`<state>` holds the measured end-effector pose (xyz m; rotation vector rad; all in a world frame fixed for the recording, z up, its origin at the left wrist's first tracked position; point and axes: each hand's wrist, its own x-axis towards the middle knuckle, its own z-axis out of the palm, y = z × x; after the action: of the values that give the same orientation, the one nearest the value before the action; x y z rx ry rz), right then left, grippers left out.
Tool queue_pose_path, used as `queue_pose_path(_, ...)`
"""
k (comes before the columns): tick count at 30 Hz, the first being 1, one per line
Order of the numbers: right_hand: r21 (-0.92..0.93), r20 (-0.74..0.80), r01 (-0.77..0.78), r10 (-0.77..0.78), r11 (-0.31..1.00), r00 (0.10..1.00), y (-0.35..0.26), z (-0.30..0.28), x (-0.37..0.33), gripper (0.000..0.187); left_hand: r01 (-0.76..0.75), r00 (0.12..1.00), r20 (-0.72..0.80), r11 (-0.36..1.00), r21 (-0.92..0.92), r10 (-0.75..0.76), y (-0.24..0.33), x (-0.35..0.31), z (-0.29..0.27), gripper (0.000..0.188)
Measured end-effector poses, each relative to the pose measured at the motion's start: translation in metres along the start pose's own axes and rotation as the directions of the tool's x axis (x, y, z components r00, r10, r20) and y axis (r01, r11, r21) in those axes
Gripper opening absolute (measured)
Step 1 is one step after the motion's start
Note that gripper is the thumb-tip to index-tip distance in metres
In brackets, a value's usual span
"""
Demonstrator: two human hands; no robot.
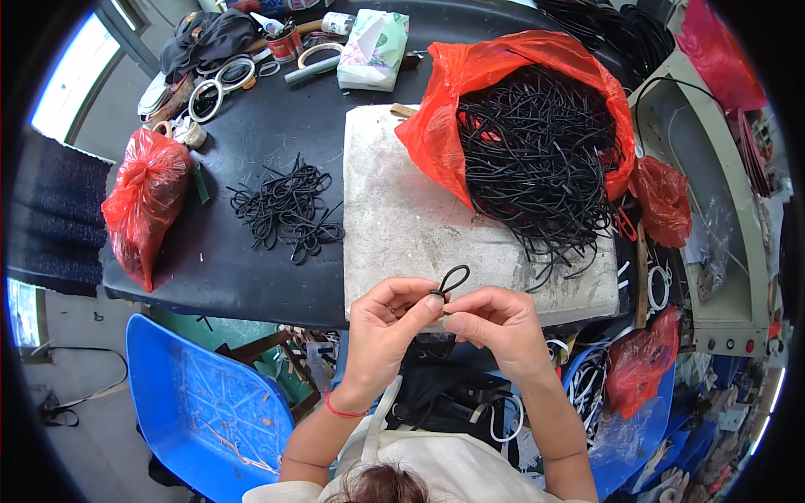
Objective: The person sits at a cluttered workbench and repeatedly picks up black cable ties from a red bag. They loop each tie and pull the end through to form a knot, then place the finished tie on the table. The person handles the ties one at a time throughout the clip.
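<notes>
Close together at the near edge of the pale board (394,218), both my hands pinch one black cord (457,277) whose loop stands up above the fingertips. My left hand (387,323) grips the base of the loop between thumb and fingers. Just to its right, my right hand (495,325) has thumb and forefinger closed on the lower part of the cord; the ends are mostly hidden by the fingers. Beyond my hands, a red plastic bag (436,126) lies open, full of loose black cords (537,142). A smaller pile of looped black cords (287,210) rests on the black tabletop to the left.
A tied red bag (149,201) stands at the table's left edge. At the back are a tissue pack (373,50), tape rolls (206,101) and a red can (285,44). Blue bins (201,402) flank me below the table. A beige metal machine (713,210) is at right.
</notes>
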<state>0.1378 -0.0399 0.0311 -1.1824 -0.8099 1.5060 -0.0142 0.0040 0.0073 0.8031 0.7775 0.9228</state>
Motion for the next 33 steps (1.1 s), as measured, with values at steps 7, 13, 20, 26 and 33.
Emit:
queue_pose_path(7,0.006,-0.085,-0.002,0.002,1.0,0.996,-0.003,0.004,0.004,0.013,-0.137,0.989,-0.047,0.985,0.108,0.143,-0.005,-0.004,0.006,0.017)
queue_pose_path(13,-0.025,-0.165,-0.041,0.037,0.999,0.986,-0.002,0.013,0.004,0.019,-0.234,0.97,-0.019,0.952,0.199,0.243,-0.011,-0.006,0.006,0.017)
queue_pose_path(20,-0.256,-0.12,0.163,-0.199,0.953,0.973,0.019,0.001,0.004,0.015,-0.207,0.973,0.206,0.781,0.59,0.102,0.018,-0.004,0.0,0.014)
queue_pose_path(26,-0.064,-0.161,0.114,-0.123,0.991,0.979,0.02,0.006,0.004,0.012,-0.211,0.949,0.314,0.721,0.66,-0.01,0.028,-0.003,-0.003,0.016)
queue_pose_path(33,-0.117,-0.205,0.109,-0.131,0.987,0.97,0.015,0.008,0.005,0.014,-0.022,0.969,0.22,0.857,0.515,-0.108,0.013,-0.006,0.002,0.018)
